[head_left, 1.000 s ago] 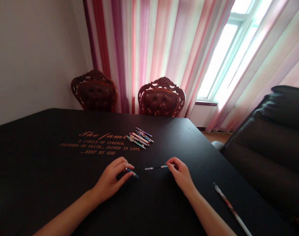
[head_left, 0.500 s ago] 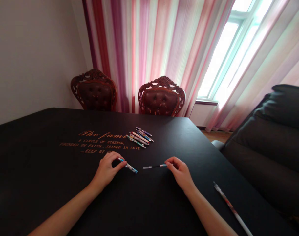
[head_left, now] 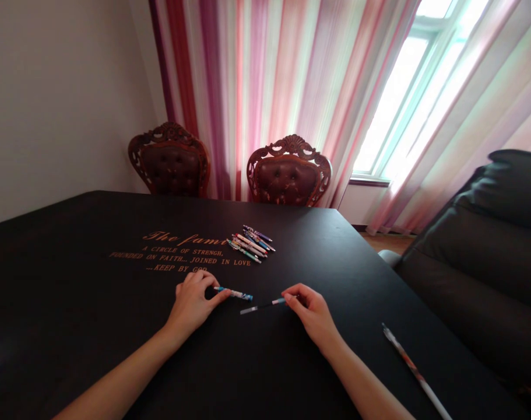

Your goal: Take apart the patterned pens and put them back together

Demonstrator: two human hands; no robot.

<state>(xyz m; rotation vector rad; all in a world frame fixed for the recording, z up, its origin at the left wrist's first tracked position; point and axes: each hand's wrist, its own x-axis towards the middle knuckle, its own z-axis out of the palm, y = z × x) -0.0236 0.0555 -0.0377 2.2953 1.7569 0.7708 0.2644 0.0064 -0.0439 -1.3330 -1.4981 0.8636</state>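
Pinched between thumb and fingers of my left hand [head_left: 194, 302] is a blue-and-white patterned pen barrel [head_left: 241, 295], pointing right over the table. My right hand [head_left: 311, 313] is closed on a thin pen refill [head_left: 262, 307], with a clear tail end, a dark middle and a light blue part close to the fingertips. The tail of the refill reaches left, just below and in front of the barrel's end, and the two look apart. My right fingers hide the refill's other end.
Beyond my hands lies a pile of several pens [head_left: 252, 245]. A long white pen-like stick [head_left: 416, 372] with a reddish section rests at the right. The black table [head_left: 94, 326] bears gold lettering. Two carved chairs [head_left: 289, 175] stand behind it, with a dark sofa [head_left: 479, 251] at right.
The pen barrel has swung to lie flatter and moved slightly right. My right hand has brought the refill left and a little nearer me, its tail now below the barrel's end.
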